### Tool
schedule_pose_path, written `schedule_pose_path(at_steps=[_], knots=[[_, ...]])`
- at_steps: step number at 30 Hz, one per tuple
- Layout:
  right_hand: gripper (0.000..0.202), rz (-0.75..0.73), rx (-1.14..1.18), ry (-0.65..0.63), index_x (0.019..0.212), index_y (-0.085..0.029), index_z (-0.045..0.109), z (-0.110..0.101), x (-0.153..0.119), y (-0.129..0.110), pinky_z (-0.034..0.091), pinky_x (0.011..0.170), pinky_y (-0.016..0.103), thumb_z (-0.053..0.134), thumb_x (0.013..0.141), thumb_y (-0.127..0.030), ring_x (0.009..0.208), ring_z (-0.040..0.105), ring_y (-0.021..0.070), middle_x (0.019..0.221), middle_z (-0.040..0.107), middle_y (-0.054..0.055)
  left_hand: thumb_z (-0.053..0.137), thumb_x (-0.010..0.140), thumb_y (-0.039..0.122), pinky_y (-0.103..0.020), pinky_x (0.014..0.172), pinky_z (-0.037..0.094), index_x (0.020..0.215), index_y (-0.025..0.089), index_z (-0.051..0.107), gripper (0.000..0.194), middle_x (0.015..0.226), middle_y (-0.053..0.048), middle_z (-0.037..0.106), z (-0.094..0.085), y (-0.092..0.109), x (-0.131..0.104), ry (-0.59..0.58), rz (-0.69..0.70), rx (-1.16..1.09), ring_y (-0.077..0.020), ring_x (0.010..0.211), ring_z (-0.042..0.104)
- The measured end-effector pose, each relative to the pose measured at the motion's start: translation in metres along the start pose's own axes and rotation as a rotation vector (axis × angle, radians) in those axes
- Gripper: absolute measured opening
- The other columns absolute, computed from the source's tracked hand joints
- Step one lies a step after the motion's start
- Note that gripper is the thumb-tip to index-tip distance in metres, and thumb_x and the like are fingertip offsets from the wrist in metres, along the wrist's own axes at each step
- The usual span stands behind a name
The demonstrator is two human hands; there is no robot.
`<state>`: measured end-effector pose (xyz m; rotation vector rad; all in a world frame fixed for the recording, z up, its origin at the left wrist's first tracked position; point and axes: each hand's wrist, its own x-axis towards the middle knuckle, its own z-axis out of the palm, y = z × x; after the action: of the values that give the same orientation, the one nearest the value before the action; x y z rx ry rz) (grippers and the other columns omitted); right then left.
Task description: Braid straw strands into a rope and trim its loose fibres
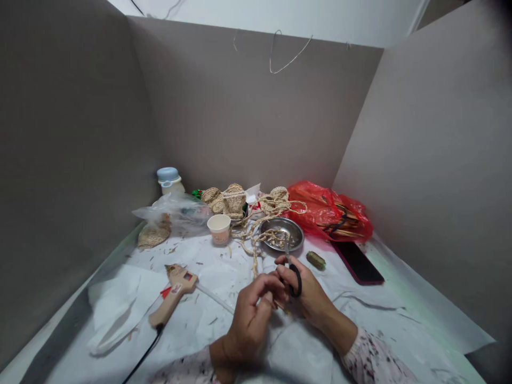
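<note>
My right hand [308, 293] is closed around a pair of scissors [296, 280]. Their black handle loops at my fingers, and the metal blades point away toward the steel bowl. Close beside it, my left hand [254, 312] is curled shut with its fingertips together. A braided straw cord [255, 261] runs down from the pile and disappears behind these fingers. A straw-coloured bit shows just below them, between the two hands. The steel bowl [298, 234] beyond the hands contains short straw pieces, and part of the cord lies over its edge.
On the left lie a glue gun [174, 298] with a cable and a white cloth [116, 304]. A paper cup [219, 229], straw-woven pieces [234, 200] and a red plastic bag [316, 208] stand behind. A phone [358, 264] and a small green-brown roll [316, 260] lie right. Grey partitions enclose the table.
</note>
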<state>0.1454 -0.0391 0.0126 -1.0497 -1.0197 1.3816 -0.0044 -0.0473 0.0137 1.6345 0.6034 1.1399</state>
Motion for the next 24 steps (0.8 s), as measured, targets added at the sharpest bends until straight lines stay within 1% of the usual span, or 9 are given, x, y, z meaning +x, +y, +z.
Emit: schedule_pose_path(at_steps=[4,7,10,12,14,16,17,20,24], knots=[[0.04,0.065,0.031,-0.006,0.101,-0.022,0.051,-0.004,0.0,0.005,0.042,0.055,0.024,0.072,0.072,-0.041,0.066,0.06,0.0154,0.081,0.067,0.001,0.039,0.086,0.02,-0.032,0.069,0.044,0.082,0.02,0.062,0.023,0.073,-0.006,0.062,0.003,0.004,-0.001,-0.132,0.148,0.173,-0.0194,0.07,0.057],[0.039,0.075,0.043,-0.056,0.099,-0.022,0.052,-0.005,0.0,0.009,0.04,0.057,0.023,0.075,0.07,-0.032,0.064,0.056,0.0119,0.079,0.064,-0.001,0.042,0.078,0.012,-0.033,0.07,0.044,0.073,0.02,0.062,0.022,0.068,-0.006,0.061,0.009,0.008,0.0,-0.223,0.24,0.237,-0.0201,0.071,0.056],[0.039,0.012,0.115,-0.01,0.101,-0.023,0.051,-0.007,0.001,0.007,0.037,0.055,0.02,0.075,0.07,-0.026,0.06,0.05,0.0079,0.08,0.059,-0.004,0.044,0.075,0.009,-0.032,0.07,0.045,0.073,0.02,0.063,0.022,0.068,-0.006,0.063,0.012,0.011,0.001,-0.237,0.232,0.245,-0.02,0.072,0.057],[0.04,-0.065,0.13,0.06,0.101,-0.024,0.05,-0.01,0.003,0.004,0.036,0.054,0.02,0.074,0.07,-0.027,0.059,0.048,0.0073,0.08,0.056,-0.005,0.046,0.077,0.01,-0.032,0.075,0.046,0.082,0.021,0.064,0.022,0.08,-0.007,0.066,0.011,0.01,0.002,-0.156,0.192,0.242,-0.0207,0.081,0.06],[0.04,-0.148,0.104,0.126,0.101,-0.024,0.051,-0.013,0.005,0.001,0.038,0.054,0.021,0.074,0.069,-0.027,0.06,0.048,0.0083,0.079,0.055,-0.005,0.049,0.081,0.013,-0.032,0.08,0.046,0.092,0.021,0.064,0.021,0.095,-0.008,0.066,0.009,0.006,0.004,-0.005,0.13,0.251,-0.0215,0.092,0.061],[0.039,-0.193,0.059,0.168,0.101,-0.024,0.05,-0.014,0.007,0.0,0.039,0.054,0.022,0.073,0.069,-0.028,0.062,0.05,0.0097,0.081,0.056,-0.004,0.051,0.083,0.017,-0.031,0.077,0.047,0.098,0.022,0.062,0.019,0.097,-0.007,0.065,0.008,0.001,0.007,0.173,-0.004,0.256,-0.0211,0.093,0.06],[0.039,-0.195,0.034,0.178,0.101,-0.024,0.05,-0.015,0.007,0.0,0.039,0.053,0.022,0.072,0.069,-0.029,0.063,0.05,0.0103,0.081,0.056,-0.003,0.053,0.083,0.02,-0.03,0.075,0.047,0.099,0.022,0.061,0.018,0.096,-0.006,0.064,0.007,-0.003,0.009,0.218,-0.092,0.221,-0.0206,0.09,0.06],[0.038,-0.171,-0.088,0.219,0.102,-0.023,0.049,-0.016,0.01,0.0,0.04,0.052,0.023,0.069,0.071,-0.031,0.065,0.054,0.0125,0.082,0.058,-0.002,0.056,0.082,0.026,-0.029,0.073,0.047,0.096,0.019,0.058,0.017,0.093,-0.005,0.063,0.005,-0.011,0.015,0.24,-0.263,0.054,-0.0186,0.083,0.06],[0.033,-0.305,-0.46,0.364,0.103,-0.022,0.051,-0.028,0.019,-0.005,0.046,0.07,0.029,0.065,0.074,-0.03,0.076,0.06,0.0174,0.086,0.064,0.001,0.048,0.078,0.018,-0.028,0.071,0.046,0.091,0.018,0.055,0.014,0.086,-0.003,0.058,-0.002,-0.011,0.021,0.268,-0.299,0.014,-0.0158,0.076,0.056]])
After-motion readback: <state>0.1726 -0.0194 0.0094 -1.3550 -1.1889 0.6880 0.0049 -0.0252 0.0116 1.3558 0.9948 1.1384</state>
